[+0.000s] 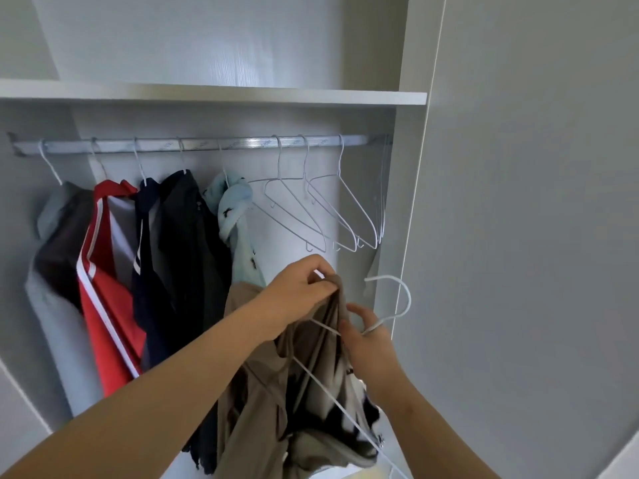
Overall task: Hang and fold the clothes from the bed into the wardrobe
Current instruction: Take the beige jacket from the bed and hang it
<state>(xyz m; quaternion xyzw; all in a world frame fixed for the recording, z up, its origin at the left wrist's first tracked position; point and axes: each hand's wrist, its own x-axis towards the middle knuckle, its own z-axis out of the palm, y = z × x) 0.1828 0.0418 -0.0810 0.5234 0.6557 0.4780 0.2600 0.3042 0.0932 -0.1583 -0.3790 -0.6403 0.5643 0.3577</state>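
**Currently Fitting a Hanger into a Garment at the Wardrobe**

Both hands are working at the lower centre of the frame, in front of the open wardrobe [401, 174]. The left hand [301, 292] is pinching the bunched top edge of a tan garment [256, 392] between thumb and curled fingers. The right hand [366, 340], just below and to the right, is gripping the neck of a white hanger [405, 300] with its fingers curled round the wire. The hook is pointing up and to the right, clear of the cloth. The hanger's lower wire is running down and right through the folds of the garment, which is hanging loose beneath both hands toward the bottom edge.

Across the middle of the frame, a rail [207, 144] is carrying five hung clothes [103, 288] at the left: grey, red with white trim, navy, dark grey and pale blue. Empty hangers [311, 209] are hanging at the right end of the rail, above the hands. A shelf [242, 95] is sitting above the rail. A grey door [518, 202] is filling the right side.
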